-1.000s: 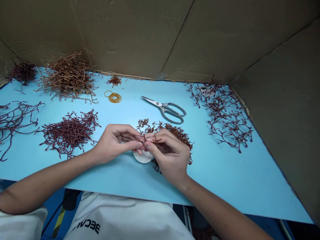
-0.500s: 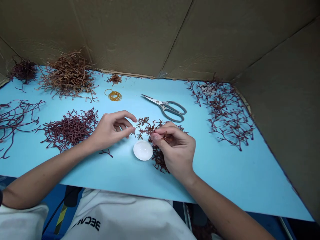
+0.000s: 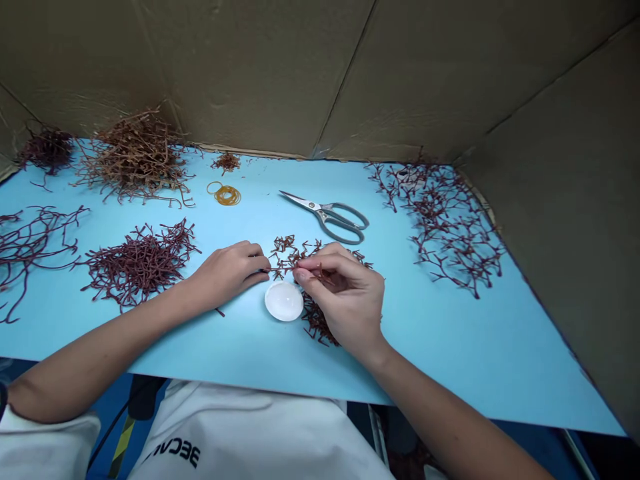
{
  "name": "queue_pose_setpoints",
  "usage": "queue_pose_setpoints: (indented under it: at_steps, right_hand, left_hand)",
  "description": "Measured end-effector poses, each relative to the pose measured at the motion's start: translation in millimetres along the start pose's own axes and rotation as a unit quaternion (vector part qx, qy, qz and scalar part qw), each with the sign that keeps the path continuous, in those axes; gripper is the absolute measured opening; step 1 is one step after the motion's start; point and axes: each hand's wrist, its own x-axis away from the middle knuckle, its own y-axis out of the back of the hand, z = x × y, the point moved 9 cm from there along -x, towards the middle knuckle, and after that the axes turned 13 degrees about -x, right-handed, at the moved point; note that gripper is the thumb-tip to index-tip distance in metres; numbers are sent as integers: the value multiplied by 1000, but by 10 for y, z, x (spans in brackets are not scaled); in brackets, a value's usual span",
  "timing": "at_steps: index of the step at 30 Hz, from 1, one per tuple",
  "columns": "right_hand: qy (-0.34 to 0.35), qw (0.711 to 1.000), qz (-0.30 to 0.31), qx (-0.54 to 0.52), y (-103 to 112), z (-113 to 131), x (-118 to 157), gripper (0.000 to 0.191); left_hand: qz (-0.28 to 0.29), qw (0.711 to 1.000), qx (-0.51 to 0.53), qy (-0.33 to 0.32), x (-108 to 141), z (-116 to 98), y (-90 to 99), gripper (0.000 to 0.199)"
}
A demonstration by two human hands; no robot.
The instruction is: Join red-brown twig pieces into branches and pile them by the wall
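Note:
My left hand point(image 3: 231, 272) is closed, its thumb and fingertips pinching the left end of a thin reddish-brown twig point(image 3: 283, 269). The other end of that twig sits between the thumb and forefinger of my right hand point(image 3: 347, 290), with more small brown pieces showing under its curled fingers. Just below the twig stands a small white dish point(image 3: 284, 302); I cannot make out what is in it. Short brown forked pieces point(image 3: 320, 323) lie in a heap, partly covered by my right hand. A pile of dark red twigs point(image 3: 140, 263) is left of my left hand.
Grey-handled scissors point(image 3: 327, 217) lie beyond my hands, with yellow rubber bands point(image 3: 227, 195) to their left. A tall brown twig heap point(image 3: 137, 157) stands at the back left. Branching dark red twigs point(image 3: 450, 227) spread on the right. Cardboard walls point(image 3: 250, 73) enclose the blue tabletop point(image 3: 450, 360).
My left hand has gone from parted fingers to a pinch on the twig's end. The twig now spans between both hands. My right hand keeps its grip.

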Motion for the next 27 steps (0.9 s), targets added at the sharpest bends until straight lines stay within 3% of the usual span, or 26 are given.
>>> queue_pose_setpoints:
  at_steps: [6, 11, 14, 18, 23, 27]
  right_hand:
    - [12, 1000, 10, 18, -5, 0, 27, 11]
    - [10, 999, 17, 28, -9, -5, 40, 9]
    - [17, 999, 21, 41, -3, 11, 45, 9]
    - [30, 998, 24, 59, 9, 24, 56, 12]
    - [56, 994, 37, 82, -10, 47, 70, 12]
    - [62, 993, 35, 96, -8, 35, 73, 12]
  left_hand:
    - [-34, 994, 93, 49, 16, 136, 116, 20]
    - [-51, 962, 241, 114, 28, 259, 157, 12]
    - [-46, 921, 351, 164, 38, 324, 110, 13]
    - [-47, 843, 494, 207, 38, 362, 69, 21]
    - [-49, 778, 572, 257, 42, 403, 30, 18]
    - [-51, 710, 632, 307, 98, 436, -45, 17]
